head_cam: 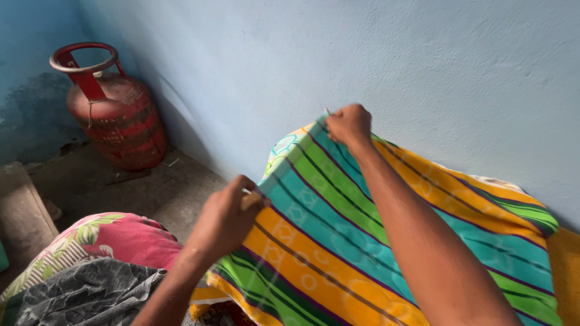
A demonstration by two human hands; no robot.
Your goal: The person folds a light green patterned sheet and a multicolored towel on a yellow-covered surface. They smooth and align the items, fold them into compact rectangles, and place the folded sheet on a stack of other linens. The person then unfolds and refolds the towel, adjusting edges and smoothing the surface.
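A striped cloth (338, 241) in teal, green, orange and yellow is stretched out in front of me, against a pale blue wall. My left hand (226, 217) pinches the cloth's near edge at the lower left. My right hand (349, 125) grips the same edge farther away, close to the wall, with the arm stretched over the fabric. The edge runs taut between both hands. Beyond my right arm the cloth drapes down to the right.
A red gas cylinder (115, 111) stands in the far left corner on a bare concrete floor (151, 187). A pink floral cloth (115, 238) and a dark grey cloth (84, 293) lie piled at the lower left. The blue wall (423, 72) runs close behind.
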